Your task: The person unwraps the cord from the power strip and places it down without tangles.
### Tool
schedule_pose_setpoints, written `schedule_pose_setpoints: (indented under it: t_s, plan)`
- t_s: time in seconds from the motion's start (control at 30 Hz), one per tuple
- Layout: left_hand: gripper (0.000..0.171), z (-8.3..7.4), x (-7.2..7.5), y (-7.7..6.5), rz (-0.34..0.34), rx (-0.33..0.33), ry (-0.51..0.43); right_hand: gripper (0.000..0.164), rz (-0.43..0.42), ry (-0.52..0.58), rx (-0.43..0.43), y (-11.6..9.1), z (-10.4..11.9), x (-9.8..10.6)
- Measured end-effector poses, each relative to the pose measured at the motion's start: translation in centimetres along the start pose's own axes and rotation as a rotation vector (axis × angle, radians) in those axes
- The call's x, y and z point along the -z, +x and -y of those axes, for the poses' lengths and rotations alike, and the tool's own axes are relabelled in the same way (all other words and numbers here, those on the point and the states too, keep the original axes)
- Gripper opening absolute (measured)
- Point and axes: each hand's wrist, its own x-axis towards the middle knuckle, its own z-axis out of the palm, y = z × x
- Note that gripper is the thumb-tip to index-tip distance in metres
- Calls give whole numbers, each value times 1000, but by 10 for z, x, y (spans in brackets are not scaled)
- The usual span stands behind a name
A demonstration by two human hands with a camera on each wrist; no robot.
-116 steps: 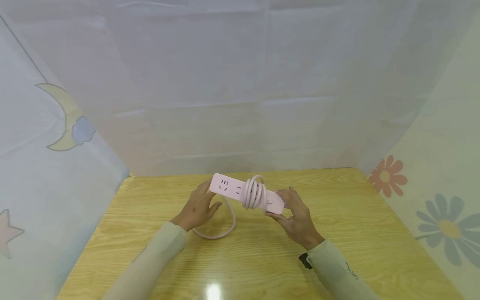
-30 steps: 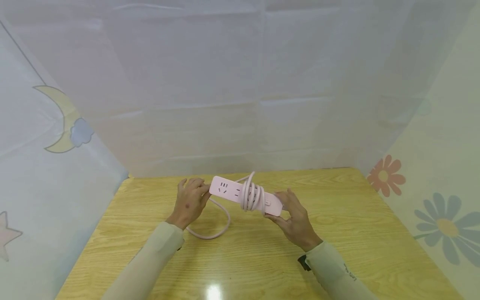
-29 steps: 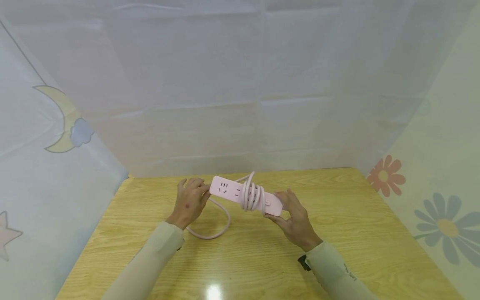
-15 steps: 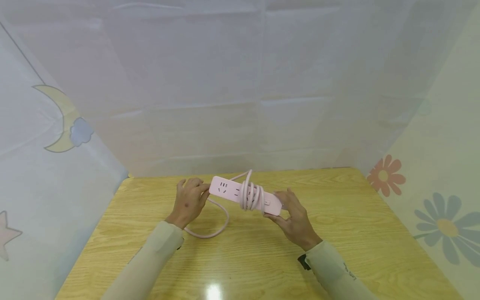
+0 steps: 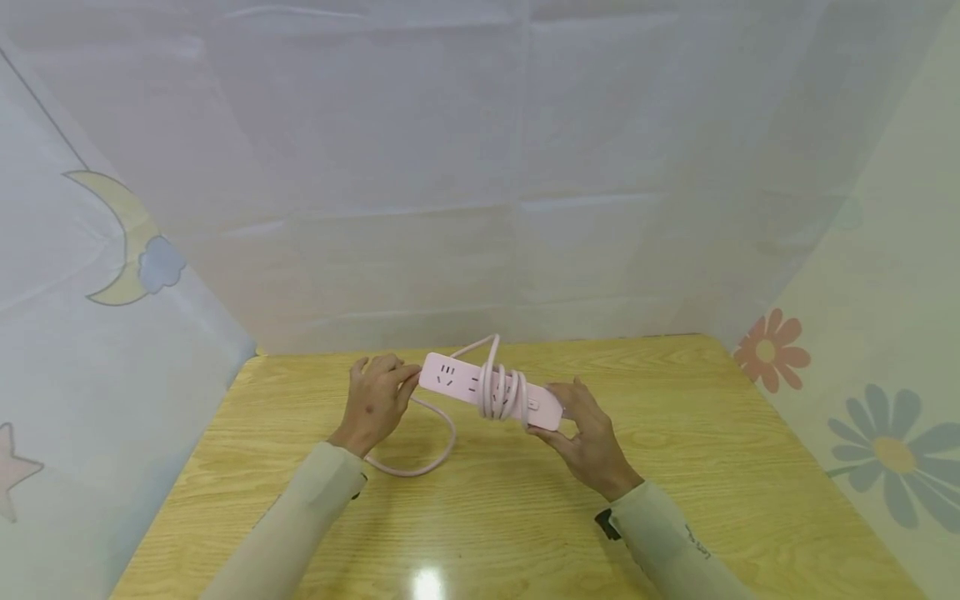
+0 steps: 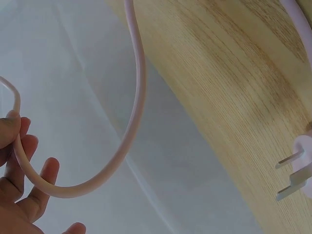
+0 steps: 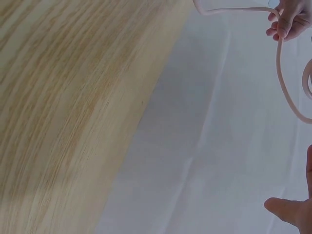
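Note:
A pink power strip [image 5: 457, 377] is held tilted above the table, its left end higher, with several turns of its own cord [image 5: 501, 393] wound round its middle. My right hand [image 5: 592, 442] grips the strip's right end between thumb and fingers. Just off the left end, my left hand [image 5: 373, 408] pinches the loose length of cord between thumb and fingertips, as the left wrist view shows on the pink cord [image 6: 139, 97]. From that hand the cord sags in a loop below the strip. A plug [image 6: 303, 161] with metal prongs shows at the right of the left wrist view.
The wooden table [image 5: 480, 517] lies under both hands, with a bright reflection near its front. A pale cloth backdrop [image 5: 420, 275] rises behind it, and printed sheets with a moon [image 5: 123, 237] and flowers [image 5: 896, 454] stand at the sides.
My left hand has moved from beside the strip's left end to pinching the cord and edged left. The top turn of cord has loosened, rising leftward. My right hand keeps its grip.

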Motion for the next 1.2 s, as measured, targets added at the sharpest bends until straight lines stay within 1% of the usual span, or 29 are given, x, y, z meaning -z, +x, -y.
schedule_pose_setpoints:
  t_s: [0.3, 0.53, 0.67, 0.97, 1.2]
  plan:
    - [10, -2, 3, 3, -17, 4, -14, 58, -5, 10, -9, 0, -1, 0]
    - [10, -3, 4, 3, -26, 11, -37, 58, -4, 18, -5, -1, -1, 1]
    - [10, -4, 5, 3, -32, 10, -48, 58, 4, 24, -17, -1, -1, 1]
    - [11, -5, 5, 2, -65, -15, -59, 57, 6, 32, -10, -2, -2, 1]
    - [9, -5, 5, 2, -79, -16, -80, 56, 1, 35, -8, -4, -4, 1]
